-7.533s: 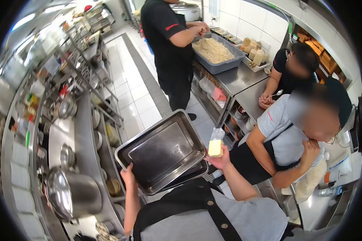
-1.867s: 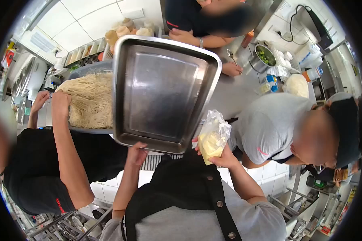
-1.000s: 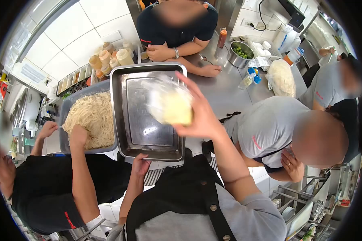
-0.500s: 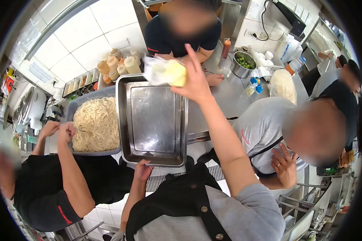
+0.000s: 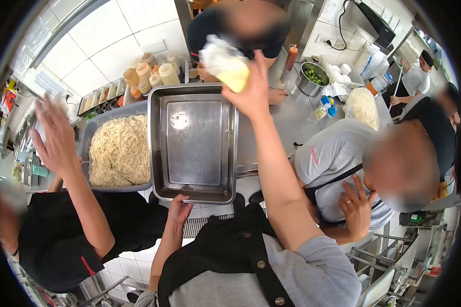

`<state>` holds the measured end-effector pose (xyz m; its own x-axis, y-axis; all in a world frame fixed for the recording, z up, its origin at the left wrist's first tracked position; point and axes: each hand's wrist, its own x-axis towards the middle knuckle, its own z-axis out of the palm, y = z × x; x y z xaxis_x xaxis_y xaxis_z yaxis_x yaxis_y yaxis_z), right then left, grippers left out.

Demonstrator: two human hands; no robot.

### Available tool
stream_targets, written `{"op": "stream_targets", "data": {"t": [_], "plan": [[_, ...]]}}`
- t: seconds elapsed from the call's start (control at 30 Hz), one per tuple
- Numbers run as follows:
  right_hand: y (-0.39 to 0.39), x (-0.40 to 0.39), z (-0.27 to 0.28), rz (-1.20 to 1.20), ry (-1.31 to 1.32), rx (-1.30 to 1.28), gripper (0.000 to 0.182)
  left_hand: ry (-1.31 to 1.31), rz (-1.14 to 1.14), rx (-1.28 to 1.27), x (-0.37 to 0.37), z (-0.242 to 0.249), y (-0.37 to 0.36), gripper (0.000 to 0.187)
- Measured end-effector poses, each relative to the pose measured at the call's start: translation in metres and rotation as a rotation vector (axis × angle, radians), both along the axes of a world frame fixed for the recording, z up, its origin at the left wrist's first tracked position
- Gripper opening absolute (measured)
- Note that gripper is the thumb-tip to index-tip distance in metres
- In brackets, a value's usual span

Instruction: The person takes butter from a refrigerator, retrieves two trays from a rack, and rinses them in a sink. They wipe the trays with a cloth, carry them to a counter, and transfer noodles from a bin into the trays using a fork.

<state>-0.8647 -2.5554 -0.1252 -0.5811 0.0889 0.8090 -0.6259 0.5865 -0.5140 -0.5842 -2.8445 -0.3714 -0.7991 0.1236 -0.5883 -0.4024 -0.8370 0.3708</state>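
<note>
My left hand (image 5: 180, 209) is closed on the near rim of a deep metal tray (image 5: 194, 143), which has nothing in it. Above the tray's far right corner, my right hand (image 5: 248, 92) holds a clear plastic bag with something pale yellow (image 5: 233, 69) inside; the bag is blurred by motion. To the tray's left stands a grey tub (image 5: 87, 146) filled with cooked noodles (image 5: 120, 151).
A co-worker in black at the left raises a hand (image 5: 59, 138) beside the tub. Another person leans on the counter (image 5: 271, 128) opposite. A person in grey stands right. Sauce bottles (image 5: 169, 74) and a pot of green fruit (image 5: 312, 79) stand farther back.
My right hand and the bag have moved slightly up and to the right. The left co-worker's hand has lifted away from the noodles. The person opposite has shifted slightly right.
</note>
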Motion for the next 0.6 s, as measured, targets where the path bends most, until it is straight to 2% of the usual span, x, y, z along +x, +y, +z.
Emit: {"op": "stream_targets", "data": {"t": [0.03, 0.1, 0.17, 0.2, 0.3, 0.33, 0.43, 0.53, 0.6], "plan": [[0.001, 0.014, 0.002, -0.069, 0.076, -0.067, 0.062, -0.011, 0.017, -0.026, 0.001, 0.011, 0.004, 0.021], [0.003, 0.029, -0.015, -0.125, 0.204, -0.043, 0.064, -0.013, 0.028, -0.020, 0.003, -0.002, -0.003, 0.023], [0.007, 0.050, -0.025, 0.107, 0.122, -0.119, 0.070, -0.016, 0.054, -0.039, 0.001, -0.003, -0.002, 0.025], [0.008, 0.054, -0.025, 0.152, 0.186, -0.040, 0.075, -0.016, 0.032, -0.014, 0.000, -0.002, -0.003, 0.025], [0.013, 0.051, -0.006, 0.584, -0.244, 0.110, 0.078, -0.028, 0.033, -0.008, 0.000, -0.010, -0.011, 0.026], [0.016, 0.042, 0.001, 0.609, -0.262, 0.221, 0.077, -0.030, 0.023, 0.000, 0.002, -0.017, -0.015, 0.027], [0.018, 0.019, 0.023, 0.336, -0.156, 0.267, 0.071, -0.022, 0.007, 0.020, 0.000, -0.027, -0.020, 0.033], [0.020, 0.018, 0.036, 0.232, 0.022, 0.160, 0.060, -0.012, 0.004, 0.035, -0.003, -0.042, -0.024, 0.037], [0.026, 0.016, 0.045, 0.252, 0.142, 0.268, 0.064, -0.021, 0.008, 0.010, 0.001, -0.040, -0.025, 0.038]]}}
